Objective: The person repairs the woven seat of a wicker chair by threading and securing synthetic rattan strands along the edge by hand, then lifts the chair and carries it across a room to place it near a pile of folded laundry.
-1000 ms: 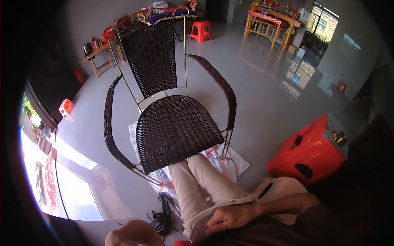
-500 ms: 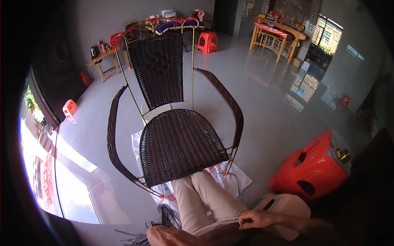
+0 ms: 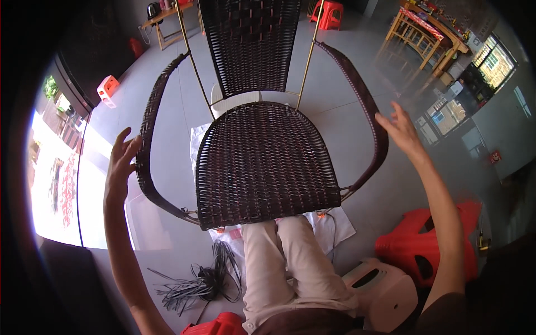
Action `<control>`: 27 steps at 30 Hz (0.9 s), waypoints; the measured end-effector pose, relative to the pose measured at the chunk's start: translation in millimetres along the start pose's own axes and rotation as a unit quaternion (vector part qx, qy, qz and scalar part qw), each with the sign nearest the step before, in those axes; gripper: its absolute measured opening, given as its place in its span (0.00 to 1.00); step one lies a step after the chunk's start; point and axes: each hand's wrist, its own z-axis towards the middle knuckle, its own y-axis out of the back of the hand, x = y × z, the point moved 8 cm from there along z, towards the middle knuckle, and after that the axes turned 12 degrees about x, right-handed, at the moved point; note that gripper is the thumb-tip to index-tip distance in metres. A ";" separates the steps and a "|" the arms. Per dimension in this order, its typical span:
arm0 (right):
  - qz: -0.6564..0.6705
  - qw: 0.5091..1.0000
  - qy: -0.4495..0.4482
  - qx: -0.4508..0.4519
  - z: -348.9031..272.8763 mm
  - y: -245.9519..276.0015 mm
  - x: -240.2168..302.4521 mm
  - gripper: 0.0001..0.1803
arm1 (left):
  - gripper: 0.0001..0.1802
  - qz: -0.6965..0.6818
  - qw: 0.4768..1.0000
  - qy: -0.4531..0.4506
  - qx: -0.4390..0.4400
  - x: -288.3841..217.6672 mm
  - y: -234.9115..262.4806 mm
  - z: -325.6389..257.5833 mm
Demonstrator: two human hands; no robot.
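A dark brown woven armchair [image 3: 268, 164] with a thin gold metal frame faces me, its seat's front edge above my legs. Beside its left armrest [image 3: 149, 131] is my left hand [image 3: 120, 159], fingers apart and at or very near the woven band. My right hand [image 3: 403, 131] is spread at the outer side of the right armrest [image 3: 365, 106], the thumb side closest to it. Neither hand is wrapped round an armrest; whether the fingertips touch, I cannot tell for sure. The top of the backrest [image 3: 251, 50] runs out of view.
White sheeting [image 3: 335, 226] lies under the chair. A bundle of dark strips [image 3: 204, 282] is on the floor at lower left. Red plastic stool [image 3: 402, 240] and pale stool [image 3: 385, 287] stand at lower right, another red stool [image 3: 223, 324] at the bottom. A wooden table [image 3: 424, 33] stands far right.
Both my hands have risen from my lap and spread outward to the two armrests. The view has tipped lower, and the chair appears larger and closer.
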 end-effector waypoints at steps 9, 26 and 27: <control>0.212 0.963 -0.074 0.148 97.5 -44.7 48.6 0.25 | 0.29 0.135 0.979 0.140 -0.053 63.1 27.2 40.6; 0.209 0.949 -0.146 0.187 112.5 -55.1 43.4 0.22 | 0.16 -0.024 0.957 0.290 0.005 22.6 -28.7 54.9; 0.187 0.960 -0.124 0.171 113.0 -46.3 43.6 0.21 | 0.14 -0.041 0.955 0.294 0.020 21.2 -33.4 61.0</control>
